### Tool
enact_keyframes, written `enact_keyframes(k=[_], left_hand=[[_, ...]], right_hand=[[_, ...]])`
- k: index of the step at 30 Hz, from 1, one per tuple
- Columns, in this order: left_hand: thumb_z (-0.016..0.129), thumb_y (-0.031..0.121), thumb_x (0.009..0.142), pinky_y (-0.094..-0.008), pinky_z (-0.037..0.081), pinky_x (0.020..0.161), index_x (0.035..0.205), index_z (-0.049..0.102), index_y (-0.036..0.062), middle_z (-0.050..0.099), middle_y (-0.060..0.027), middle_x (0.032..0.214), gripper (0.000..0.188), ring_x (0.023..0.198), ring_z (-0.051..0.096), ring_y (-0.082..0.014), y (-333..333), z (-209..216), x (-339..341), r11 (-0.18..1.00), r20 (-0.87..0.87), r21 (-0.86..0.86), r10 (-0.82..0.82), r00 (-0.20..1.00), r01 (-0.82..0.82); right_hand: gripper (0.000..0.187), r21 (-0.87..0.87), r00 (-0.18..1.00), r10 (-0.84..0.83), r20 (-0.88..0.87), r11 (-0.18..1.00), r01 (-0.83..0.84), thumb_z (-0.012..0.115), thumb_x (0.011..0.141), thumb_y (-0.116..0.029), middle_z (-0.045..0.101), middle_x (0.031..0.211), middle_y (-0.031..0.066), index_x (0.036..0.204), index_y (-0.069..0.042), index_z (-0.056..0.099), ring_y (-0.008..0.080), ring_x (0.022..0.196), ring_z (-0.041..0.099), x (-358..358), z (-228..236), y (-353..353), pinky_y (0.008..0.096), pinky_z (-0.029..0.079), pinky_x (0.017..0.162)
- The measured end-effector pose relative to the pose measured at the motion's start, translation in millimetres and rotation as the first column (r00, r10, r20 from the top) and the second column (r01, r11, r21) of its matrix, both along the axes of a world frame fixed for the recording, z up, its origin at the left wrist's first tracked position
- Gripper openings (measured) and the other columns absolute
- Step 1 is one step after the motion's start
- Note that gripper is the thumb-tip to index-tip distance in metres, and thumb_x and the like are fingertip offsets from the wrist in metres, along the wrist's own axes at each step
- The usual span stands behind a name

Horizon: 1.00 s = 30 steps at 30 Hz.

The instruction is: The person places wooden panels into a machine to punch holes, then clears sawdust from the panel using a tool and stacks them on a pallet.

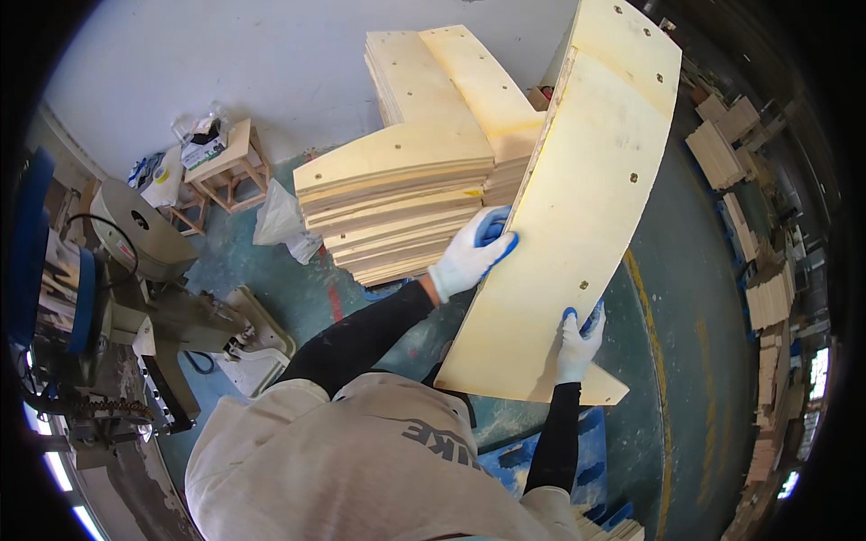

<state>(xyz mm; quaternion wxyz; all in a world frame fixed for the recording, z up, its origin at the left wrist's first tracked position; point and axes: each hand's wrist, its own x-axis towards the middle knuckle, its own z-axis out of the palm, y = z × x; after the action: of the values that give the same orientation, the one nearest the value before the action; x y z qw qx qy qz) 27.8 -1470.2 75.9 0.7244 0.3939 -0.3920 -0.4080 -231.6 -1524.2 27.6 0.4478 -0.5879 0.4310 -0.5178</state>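
A long, curved plywood panel with metal inserts along its right side is held up in front of me, tilted. My left hand, in a white glove with blue fingertips, grips the panel's left edge, its fingers partly curled there. Lower down, my right hand, gloved alike, grips the panel near its bottom end; some of its fingers are hidden behind the wood. Beyond my left hand rises a tall stack of similar plywood panels, dotted with the same kind of inserts.
A grey machine stands at the left. Small wooden stools with boxes and a plastic bag are by the wall. A blue pallet lies at lower right, near more panels. Timber stacks line the far right.
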Motion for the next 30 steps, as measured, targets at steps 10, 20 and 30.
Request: enact_keyframes(k=[10,20,30], left_hand=[[0.065,0.019,0.098,-0.0299,0.053,0.056,0.101,0.062,0.0028,0.065,-0.0047,0.081,0.017,0.065,0.064,-0.0153,113,-296,101,0.439,0.155,0.845,0.346,0.925,-0.306],[0.062,0.021,0.099,-0.0369,0.056,0.054,0.108,0.059,0.0054,0.067,-0.0099,0.085,0.018,0.064,0.067,-0.0227,144,-306,86,0.206,-0.081,0.965,0.828,0.556,-0.166],[0.058,0.021,0.102,-0.037,0.058,0.063,0.111,0.058,0.0074,0.069,-0.0106,0.094,0.016,0.076,0.071,-0.0256,57,-253,22,0.137,-0.052,0.935,0.965,0.257,-0.328]], right_hand=[[0.062,-0.004,0.983,0.123,-0.137,0.992,-0.125,0.069,0.09,0.0,0.06,0.135,0.0121,0.146,0.006,0.043,0.0156,0.116,0.06,92,-10,-265,0.0271,0.049,0.098],[0.058,-0.003,0.884,0.325,-0.336,0.938,-0.346,0.075,0.086,-0.006,0.068,0.12,0.0097,0.139,0.004,0.053,0.0131,0.097,0.067,297,20,-447,0.0262,0.053,0.086],[0.092,0.067,0.093,0.144,-0.985,0.823,-0.565,0.064,0.084,-0.065,0.03,0.161,0.0259,0.157,-0.017,0.035,0.0399,0.143,0.04,442,-13,-551,0.0428,0.036,0.114]])
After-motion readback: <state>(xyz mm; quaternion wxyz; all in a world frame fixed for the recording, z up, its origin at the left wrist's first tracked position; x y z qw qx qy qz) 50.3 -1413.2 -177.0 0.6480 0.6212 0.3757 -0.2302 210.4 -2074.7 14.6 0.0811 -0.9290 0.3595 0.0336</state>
